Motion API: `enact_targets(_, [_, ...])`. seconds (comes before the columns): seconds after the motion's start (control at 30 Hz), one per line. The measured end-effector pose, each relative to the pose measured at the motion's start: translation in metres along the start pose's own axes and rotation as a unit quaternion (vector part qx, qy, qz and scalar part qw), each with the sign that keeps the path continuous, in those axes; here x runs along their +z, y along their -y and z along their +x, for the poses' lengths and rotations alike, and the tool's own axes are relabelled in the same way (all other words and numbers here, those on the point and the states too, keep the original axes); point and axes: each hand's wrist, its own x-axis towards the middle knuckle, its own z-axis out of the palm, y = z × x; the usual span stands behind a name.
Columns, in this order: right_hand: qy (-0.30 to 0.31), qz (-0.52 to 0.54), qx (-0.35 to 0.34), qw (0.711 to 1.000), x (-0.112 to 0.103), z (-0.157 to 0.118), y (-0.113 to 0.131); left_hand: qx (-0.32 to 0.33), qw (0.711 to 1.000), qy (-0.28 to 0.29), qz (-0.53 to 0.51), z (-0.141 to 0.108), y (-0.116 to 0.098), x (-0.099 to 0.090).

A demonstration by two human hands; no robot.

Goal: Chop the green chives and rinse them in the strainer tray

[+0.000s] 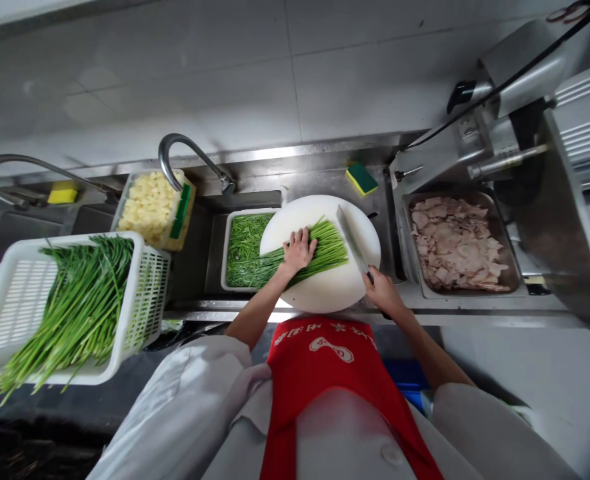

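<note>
A bunch of long garlic chives (pixel 327 250) lies across a round white cutting board (pixel 319 300), stalk ends to the right. Flat on top of it rests my left hand (pixel 299 252), fingers spread and pressing the stalks down. My right hand (pixel 381 291) is closed around the handle of a kitchen knife (pixel 353 241). The blade stands just right of the cut ends, apart from them as far as I can see, its tip pointing away from me. The leafy ends reach left over a white tub (pixel 223 263) that holds chopped greens (pixel 247 243).
Left, a white basket (pixel 137 267) carries more chives (pixel 82 300). Behind it are a container of pale yellow chunks (pixel 147 203) and a curved faucet (pixel 189 143). A sponge (pixel 361 179) lies beyond the board. Right stands a slicing machine (pixel 559 220) near a metal tray of sliced meat (pixel 457 243).
</note>
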Motion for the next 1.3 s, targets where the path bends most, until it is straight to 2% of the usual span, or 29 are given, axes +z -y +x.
enact_targets(0.13, [0.007,0.005,-0.007,1.000,-0.002,0.002,0.006,0.061,0.996,0.000,0.061,-0.026,-0.003,0.008])
enact_targets(0.27, [0.010,0.017,-0.038,0.999,-0.001,0.001,0.004,0.073,0.992,-0.014,0.104,-0.041,-0.006,0.018])
enact_targets(0.4, [0.004,-0.003,-0.012,1.000,0.000,0.000,-0.002,0.065,0.993,-0.040,0.094,-0.034,-0.007,0.017])
enact_targets(0.53, [0.019,-0.002,-0.045,0.999,-0.001,-0.003,0.000,0.037,0.995,-0.051,0.083,-0.027,-0.009,0.014])
enact_targets(0.67, [0.016,-0.030,-0.022,0.999,-0.006,-0.002,0.004,0.032,0.995,-0.052,0.076,-0.027,-0.011,0.015])
enact_targets(0.8, [0.034,-0.041,-0.048,0.997,-0.011,-0.002,0.009,0.030,0.996,-0.049,0.072,-0.029,-0.011,0.016])
enact_targets(0.93, [0.056,-0.089,-0.034,0.994,-0.018,0.008,0.015,0.031,0.997,-0.038,0.060,-0.029,-0.010,0.015])
enact_targets(1.13, [0.035,-0.129,-0.002,0.991,-0.020,0.034,0.033,-0.001,0.999,-0.017,0.043,-0.023,-0.012,0.007])
enact_targets(1.3, [0.053,-0.142,0.000,0.988,-0.023,0.035,0.038,0.014,0.999,-0.016,0.032,-0.021,-0.011,0.005])
